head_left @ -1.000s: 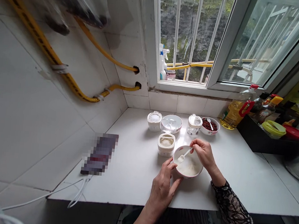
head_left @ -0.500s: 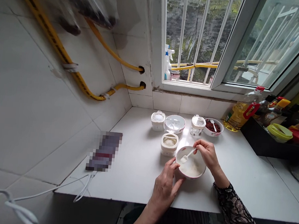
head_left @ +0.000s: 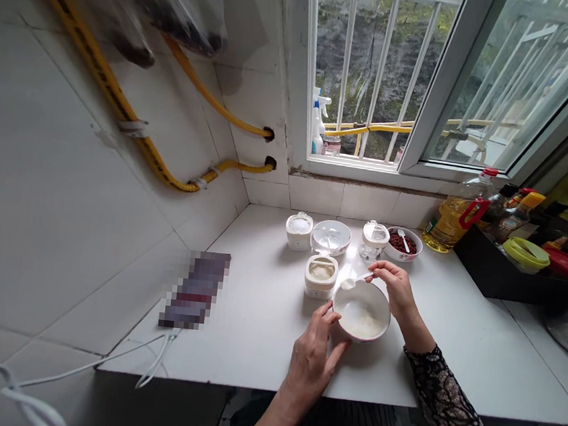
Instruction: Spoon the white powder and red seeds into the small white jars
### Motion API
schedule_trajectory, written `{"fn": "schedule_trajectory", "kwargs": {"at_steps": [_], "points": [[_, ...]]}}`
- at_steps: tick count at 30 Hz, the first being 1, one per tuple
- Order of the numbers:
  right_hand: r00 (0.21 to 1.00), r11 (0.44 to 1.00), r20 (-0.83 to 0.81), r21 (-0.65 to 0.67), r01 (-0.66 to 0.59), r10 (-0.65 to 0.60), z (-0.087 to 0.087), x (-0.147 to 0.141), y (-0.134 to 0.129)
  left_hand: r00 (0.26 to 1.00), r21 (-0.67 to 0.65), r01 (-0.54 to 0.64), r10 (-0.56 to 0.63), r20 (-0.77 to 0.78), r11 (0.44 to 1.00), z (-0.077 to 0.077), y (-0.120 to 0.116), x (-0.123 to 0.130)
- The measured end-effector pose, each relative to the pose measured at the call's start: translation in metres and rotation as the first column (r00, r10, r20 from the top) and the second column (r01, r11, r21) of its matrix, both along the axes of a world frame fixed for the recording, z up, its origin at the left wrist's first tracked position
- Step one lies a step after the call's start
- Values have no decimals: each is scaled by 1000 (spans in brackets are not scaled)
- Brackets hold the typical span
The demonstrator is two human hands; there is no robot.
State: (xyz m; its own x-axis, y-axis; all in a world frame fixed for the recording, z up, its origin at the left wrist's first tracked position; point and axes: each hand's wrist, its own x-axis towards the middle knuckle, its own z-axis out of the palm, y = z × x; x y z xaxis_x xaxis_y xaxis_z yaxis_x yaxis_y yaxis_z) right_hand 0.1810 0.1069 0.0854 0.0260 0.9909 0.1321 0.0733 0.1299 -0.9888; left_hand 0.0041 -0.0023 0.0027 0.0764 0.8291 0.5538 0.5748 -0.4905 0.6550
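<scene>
A white bowl (head_left: 374, 301) with some pale powder or grains at its bottom stands on the counter near me. My left hand (head_left: 311, 353) grips its left side, fingers at the rim and thumb low on the outside. Between the fingertips of my right hand (head_left: 395, 294) is the handle of a small white plastic spoon (head_left: 352, 283). Its scoop, carrying something white, hangs over the bowl's far left rim. Right beside the scoop sits a lidded container (head_left: 319, 287), flipped open, with pale granules inside.
Along the back wall are a jar of white contents (head_left: 298, 240), a bowl (head_left: 341, 236), another jar (head_left: 374, 240) and a bowl of dark red beans (head_left: 407, 255) with a spoon. An oil bottle (head_left: 447, 219) and a black condiment box (head_left: 480, 262) stand right. A pixelated object (head_left: 196, 291) with a white cable lies left.
My right hand has lifted the spoon from inside the bowl up to its far left rim, towards the open container. My left hand stays on the bowl.
</scene>
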Motion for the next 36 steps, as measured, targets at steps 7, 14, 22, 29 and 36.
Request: {"fn": "schedule_trajectory", "kwargs": {"at_steps": [7, 14, 22, 29, 36], "points": [[925, 811, 342, 581, -71, -164, 3, -30, -8, 1000, 15, -5, 5, 1, 1000, 1, 0, 1], [892, 708, 353, 704, -55, -282, 4, -22, -16, 1000, 1, -4, 4, -8, 1000, 2, -1, 0], [855, 868, 501, 476, -144, -133, -4, 10, -11, 1000, 18, -1, 1, 0, 1000, 2, -1, 0], [795, 860, 591, 328, -392, 137, -10, -1, -12, 1000, 14, 7, -7, 0, 1000, 2, -1, -1], [968, 983, 224, 119, -140, 111, -1, 5, -11, 1000, 18, 2, -2, -8, 1000, 3, -1, -1]]}}
